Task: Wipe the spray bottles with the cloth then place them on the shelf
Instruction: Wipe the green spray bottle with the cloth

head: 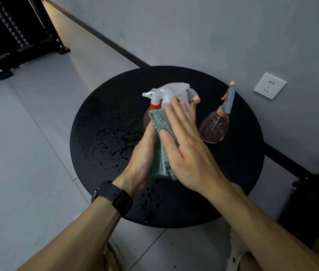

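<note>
Above a round black table (233, 173) I hold a clear greenish spray bottle (159, 161) with a white trigger head (169, 90). My left hand (142, 159) grips its lower body from the left. My right hand (184, 145) lies flat with straight fingers, pressing a green textured cloth (159, 118) against the bottle's side. Behind it stands a bottle with a red collar (155, 105) and white trigger, mostly hidden. A round pink bottle (214, 127) with a grey and peach sprayer stands on the table to the right. Another peach sprayer tip (196, 98) peeks out behind my fingers.
Water drops and wet smears (107, 145) cover the table's left and front. A black metal shelf frame (8, 36) stands on the floor at the far left. A grey wall with a white socket (270, 86) is at the right, and a dark stool (315, 202) is beside the table.
</note>
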`<state>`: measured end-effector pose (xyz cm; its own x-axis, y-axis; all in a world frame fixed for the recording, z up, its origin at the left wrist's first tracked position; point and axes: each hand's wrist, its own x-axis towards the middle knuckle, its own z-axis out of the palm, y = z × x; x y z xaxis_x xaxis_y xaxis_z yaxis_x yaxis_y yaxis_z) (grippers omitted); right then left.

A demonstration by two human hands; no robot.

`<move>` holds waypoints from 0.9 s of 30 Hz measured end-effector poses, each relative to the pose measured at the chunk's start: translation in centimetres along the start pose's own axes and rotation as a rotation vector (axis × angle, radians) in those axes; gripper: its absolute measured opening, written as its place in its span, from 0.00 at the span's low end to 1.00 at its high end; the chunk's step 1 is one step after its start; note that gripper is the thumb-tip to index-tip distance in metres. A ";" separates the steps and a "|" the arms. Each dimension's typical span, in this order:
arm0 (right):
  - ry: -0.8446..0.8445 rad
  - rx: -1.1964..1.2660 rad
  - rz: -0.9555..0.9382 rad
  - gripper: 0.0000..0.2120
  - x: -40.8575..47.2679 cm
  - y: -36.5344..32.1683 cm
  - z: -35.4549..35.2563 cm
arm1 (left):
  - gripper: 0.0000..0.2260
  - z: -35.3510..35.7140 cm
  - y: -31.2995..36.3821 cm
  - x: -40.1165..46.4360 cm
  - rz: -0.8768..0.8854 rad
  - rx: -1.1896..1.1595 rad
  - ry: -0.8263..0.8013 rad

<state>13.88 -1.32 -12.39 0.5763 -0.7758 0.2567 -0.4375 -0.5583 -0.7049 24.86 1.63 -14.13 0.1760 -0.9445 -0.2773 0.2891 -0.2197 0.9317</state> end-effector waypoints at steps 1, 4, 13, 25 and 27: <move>0.001 0.004 0.007 0.26 0.2 0.2 -0.1 | 0.21 0.1 -0.1 0.0 -0.005 0.009 -0.009; 0.003 0.008 0.027 0.27 0.5 0.5 -0.1 | 0.22 0.4 0.2 0.0 -0.008 0.000 -0.033; -0.032 0.057 0.042 0.27 -0.3 -0.4 1.4 | 0.27 -0.8 0.8 0.3 0.008 -0.069 -0.009; -0.027 0.044 0.034 0.27 -0.9 -0.4 1.6 | 0.23 -1.3 0.3 0.6 0.034 -0.029 0.085; -0.021 0.021 0.018 0.27 -0.5 -0.2 1.4 | 0.21 -1.1 0.2 0.4 0.018 -0.025 0.077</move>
<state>14.68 -0.39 -13.31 0.5828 -0.7793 0.2304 -0.4333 -0.5379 -0.7231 26.04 1.51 -14.30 0.2527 -0.9264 -0.2791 0.3089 -0.1962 0.9306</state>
